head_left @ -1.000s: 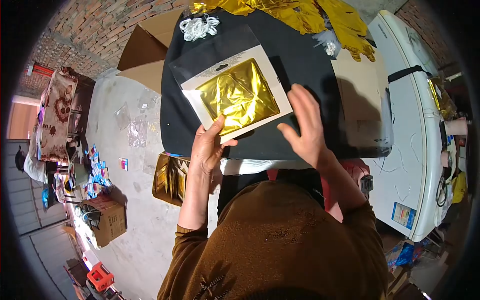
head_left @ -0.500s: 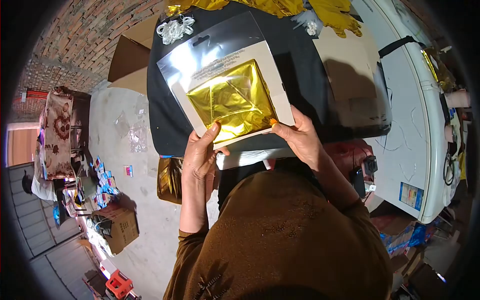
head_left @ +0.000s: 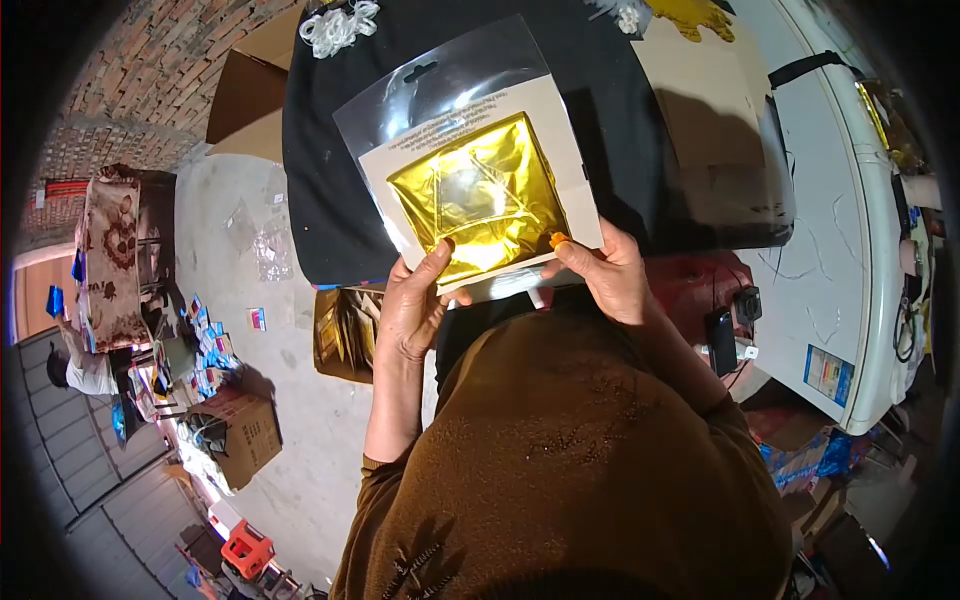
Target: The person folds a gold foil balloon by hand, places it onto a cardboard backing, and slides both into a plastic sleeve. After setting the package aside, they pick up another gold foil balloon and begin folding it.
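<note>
Both hands hold a clear plastic package (head_left: 375, 110) with a hang hole at its top. Inside lies folded gold foil (head_left: 480, 200) against a white printed card (head_left: 550, 110). My left hand (head_left: 412, 302) grips the lower left edge, thumb on the front and fingers mostly behind. At the lower right corner my right hand (head_left: 608, 275) is closed on the package, its thumb beside a small orange thing (head_left: 559, 240). The package is tilted, its hang-hole end pointing away from me above the black-covered table (head_left: 330, 200).
White ribbon bundles (head_left: 338, 28) and a brown card sheet (head_left: 715, 125) lie on the table. An open carton (head_left: 345, 340) holding gold packages stands below its left edge. A white appliance (head_left: 810, 230) is at right. At far left, a person (head_left: 88, 370) is beside scattered packets.
The package and both hands have shifted slightly right in view. The table's far side has moved up, partly out of view. Both hands keep their hold.
</note>
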Tool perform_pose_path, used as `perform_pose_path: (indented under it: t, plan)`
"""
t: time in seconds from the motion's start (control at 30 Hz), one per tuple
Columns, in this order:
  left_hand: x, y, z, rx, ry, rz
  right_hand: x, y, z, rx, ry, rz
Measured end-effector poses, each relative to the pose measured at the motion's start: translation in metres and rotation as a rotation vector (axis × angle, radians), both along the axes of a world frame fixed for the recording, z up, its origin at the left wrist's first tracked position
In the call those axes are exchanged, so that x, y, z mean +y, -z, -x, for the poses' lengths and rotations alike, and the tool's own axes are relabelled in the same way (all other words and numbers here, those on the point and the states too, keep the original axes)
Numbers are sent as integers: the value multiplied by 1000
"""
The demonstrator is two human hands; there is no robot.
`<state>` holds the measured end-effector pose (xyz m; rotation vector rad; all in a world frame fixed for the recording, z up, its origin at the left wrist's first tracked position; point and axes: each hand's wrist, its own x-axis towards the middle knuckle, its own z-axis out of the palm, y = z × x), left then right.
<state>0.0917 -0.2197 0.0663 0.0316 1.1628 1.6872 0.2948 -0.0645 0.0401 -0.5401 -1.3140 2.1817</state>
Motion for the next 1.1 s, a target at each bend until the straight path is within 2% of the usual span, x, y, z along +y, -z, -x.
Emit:
perform_pose_path:
  t: [0.2,0.27,0.4,0.5,0.63,0.7,0.97,1.1]
  plan:
    - [-13,10,-11,-57,-9,43,-14,19,-14,6,1,79]
    - [-15,8,-15,-33,-12,71,-14,23,-19,-65,-23,107]
    - [-16,7,-21,11,-24,64,-15,12,-17,-104,-24,168]
    - [-16,14,-20,60,5,70,-18,11,-16,12,6,87]
    - [-13,15,-22,113,60,101,-19,1,-18,-128,-54,132]
    - [-14,14,-20,159,127,142,-22,4,-20,-120,-50,112]
    - [-38,5,-19,25,237,20,-21,-3,-38,-224,-114,63]
    - [-48,15,-25,123,244,115,-23,-10,-43,-340,-129,121]
